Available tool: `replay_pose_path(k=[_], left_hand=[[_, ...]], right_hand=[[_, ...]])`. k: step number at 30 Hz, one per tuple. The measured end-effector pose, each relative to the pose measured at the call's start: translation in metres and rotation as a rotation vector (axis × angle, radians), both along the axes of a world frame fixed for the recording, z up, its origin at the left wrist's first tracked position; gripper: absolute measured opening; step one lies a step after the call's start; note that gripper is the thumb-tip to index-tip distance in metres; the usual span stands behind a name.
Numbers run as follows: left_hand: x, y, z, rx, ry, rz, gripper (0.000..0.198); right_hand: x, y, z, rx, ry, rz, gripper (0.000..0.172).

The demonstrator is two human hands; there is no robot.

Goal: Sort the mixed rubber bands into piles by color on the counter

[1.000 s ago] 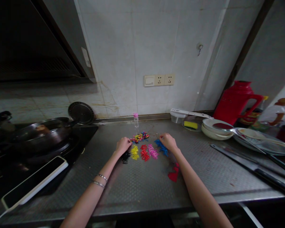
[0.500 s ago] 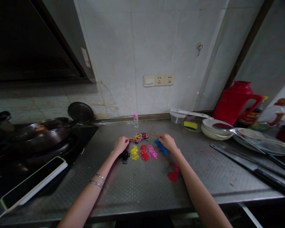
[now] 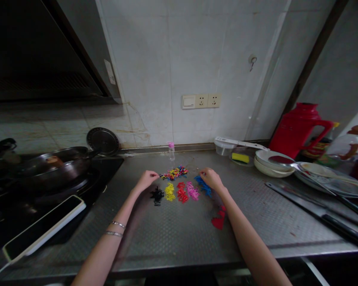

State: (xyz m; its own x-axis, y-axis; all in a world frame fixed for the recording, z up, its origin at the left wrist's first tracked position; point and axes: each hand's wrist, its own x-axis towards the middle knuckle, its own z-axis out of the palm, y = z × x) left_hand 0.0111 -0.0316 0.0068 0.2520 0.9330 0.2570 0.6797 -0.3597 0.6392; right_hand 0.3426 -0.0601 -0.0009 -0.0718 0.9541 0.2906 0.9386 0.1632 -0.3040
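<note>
A mixed-colour heap of what look like small rubber bands [image 3: 174, 173] lies on the metal counter [image 3: 167, 234]. My left hand [image 3: 146, 180] is pinched at the heap's left end; whatever its fingertips hold is too small to make out. With its fingers closed, my right hand [image 3: 211, 178] is at the upper edge of a blue pile [image 3: 203, 186], and its grip is hidden. Between the hands, nearer to me, are a black pile [image 3: 157, 196], a yellow pile [image 3: 170, 192], a red pile [image 3: 182, 192] and a pink pile [image 3: 192, 190].
Behind the heap stands a clear bottle with a pink cap [image 3: 171, 151]. A red heart-shaped piece [image 3: 218, 221] lies by my right forearm. To the right are bowls [image 3: 271, 167], a knife [image 3: 295, 200] and a red thermos [image 3: 296, 129]; a phone [image 3: 44, 226] and pan [image 3: 53, 169] are left.
My left hand has shifted left and slightly up, from the black pile's edge to the mixed heap's end, uncovering the black pile. The right hand stays by the blue pile.
</note>
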Motion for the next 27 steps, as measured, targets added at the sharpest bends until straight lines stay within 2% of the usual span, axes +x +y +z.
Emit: replay_pose_path(k=[3,5,12,15,20,27], left_hand=[[-0.014,-0.001,0.004,-0.098,-0.080,-0.019,0.024],[-0.019,-0.005,0.006,-0.163,-0.064,-0.042,0.025],[-0.014,-0.019,0.014,-0.370,0.052,-0.199,0.029],[-0.015,-0.019,0.013,-0.385,0.046,-0.198,0.031],[-0.020,-0.013,0.005,-0.350,0.049,-0.105,0.034],[-0.022,-0.007,-0.004,-0.278,-0.009,-0.043,0.032]], right_hand=[[0.000,0.001,0.000,-0.008,0.009,0.002,0.024],[0.000,0.001,0.000,-0.006,0.011,0.004,0.024],[0.002,0.002,-0.003,0.018,0.036,0.029,0.023],[0.002,0.002,-0.004,0.039,0.052,0.044,0.023],[-0.008,0.003,-0.006,0.074,0.083,0.084,0.023],[-0.042,0.009,-0.001,-0.021,0.046,0.210,0.019]])
